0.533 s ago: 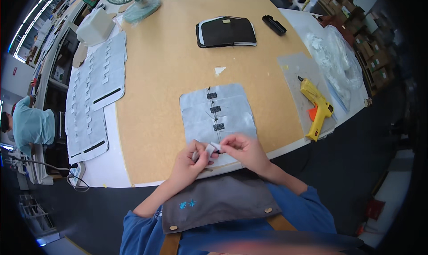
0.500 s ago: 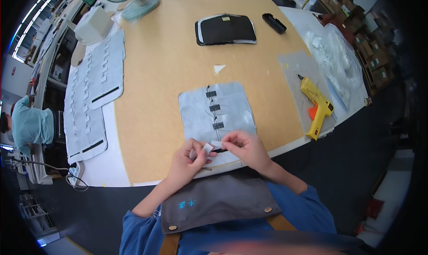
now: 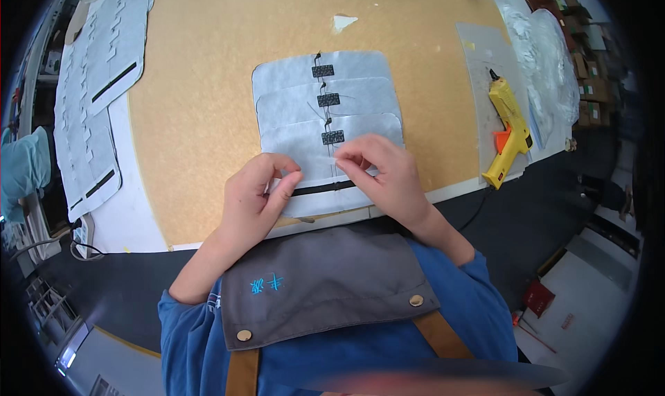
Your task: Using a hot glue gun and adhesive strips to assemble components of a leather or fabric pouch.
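Note:
On the table before me lies a set of overlapping pale grey-blue fabric panels [image 3: 291, 129], with thin dark wires or threads running down its middle. Small black patches [image 3: 328, 100] sit along that line, and a black strip [image 3: 313, 189] crosses the near part. Over the near left corner is my left hand [image 3: 255, 196], thumb and forefinger tips pinched together. My right hand [image 3: 388, 178] hovers above the near right part, also closed in a pinch close to the central threads. What either pinch holds, if anything, is too small to make out.
A yellow glue gun [image 3: 510, 133] with an orange trigger lies on a grey board [image 3: 478, 56] at right. Beyond it is crumpled clear plastic [image 3: 547, 63]. Similar panels with white tabs [image 3: 104, 56] lie at left. A white scrap [image 3: 343, 23] is on the far tabletop.
The view has tipped nearer, so the panels appear larger. My hands have moved apart; the small white pieces seen at my fingers before no longer show there.

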Demonstrator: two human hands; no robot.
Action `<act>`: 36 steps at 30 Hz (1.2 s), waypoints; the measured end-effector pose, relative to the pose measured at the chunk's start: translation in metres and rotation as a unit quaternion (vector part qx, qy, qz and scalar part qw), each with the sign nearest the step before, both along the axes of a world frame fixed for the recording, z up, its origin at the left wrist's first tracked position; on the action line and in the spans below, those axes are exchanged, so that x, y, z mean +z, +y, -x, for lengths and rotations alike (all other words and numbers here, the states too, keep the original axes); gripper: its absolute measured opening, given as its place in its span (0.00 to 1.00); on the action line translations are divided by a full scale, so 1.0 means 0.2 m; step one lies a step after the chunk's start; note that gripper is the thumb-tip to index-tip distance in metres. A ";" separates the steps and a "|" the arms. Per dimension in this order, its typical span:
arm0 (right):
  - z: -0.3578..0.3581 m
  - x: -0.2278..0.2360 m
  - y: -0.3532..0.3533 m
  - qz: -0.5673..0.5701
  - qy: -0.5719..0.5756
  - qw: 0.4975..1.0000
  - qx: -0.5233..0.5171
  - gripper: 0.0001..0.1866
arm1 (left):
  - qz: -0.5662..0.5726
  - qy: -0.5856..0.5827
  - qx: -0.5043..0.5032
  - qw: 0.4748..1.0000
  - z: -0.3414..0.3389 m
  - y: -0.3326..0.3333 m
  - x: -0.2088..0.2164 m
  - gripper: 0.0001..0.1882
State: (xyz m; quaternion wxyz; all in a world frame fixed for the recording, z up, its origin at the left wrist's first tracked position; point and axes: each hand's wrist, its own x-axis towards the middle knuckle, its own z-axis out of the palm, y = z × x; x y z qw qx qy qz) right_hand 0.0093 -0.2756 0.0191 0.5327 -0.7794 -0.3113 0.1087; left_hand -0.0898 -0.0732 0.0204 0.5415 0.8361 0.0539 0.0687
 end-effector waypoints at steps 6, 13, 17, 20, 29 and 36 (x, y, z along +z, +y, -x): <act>-0.05 0.01 0.06 0.062 0.071 0.995 -0.019 0.12 | -0.240 -0.120 -0.052 0.962 -0.07 0.00 -0.01 0.10; -0.11 -0.01 0.04 0.076 0.070 0.994 -0.035 0.12 | -0.295 -0.151 -0.058 0.942 -0.12 -0.02 -0.06 0.15; -0.13 0.00 0.05 0.086 0.070 0.993 -0.026 0.13 | -0.319 -0.136 -0.057 0.936 -0.12 -0.03 -0.07 0.19; -0.13 0.00 0.04 0.086 0.073 0.993 -0.025 0.13 | -0.341 -0.137 -0.059 0.928 -0.13 -0.03 -0.09 0.21; -0.06 -0.08 -0.01 0.064 -0.155 0.984 -0.064 0.17 | -0.370 -0.143 -0.062 0.916 -0.13 -0.03 -0.11 0.22; -0.01 -0.10 -0.07 0.164 -0.240 0.957 -0.001 0.22 | -0.381 -0.136 -0.072 0.911 -0.13 -0.04 -0.12 0.25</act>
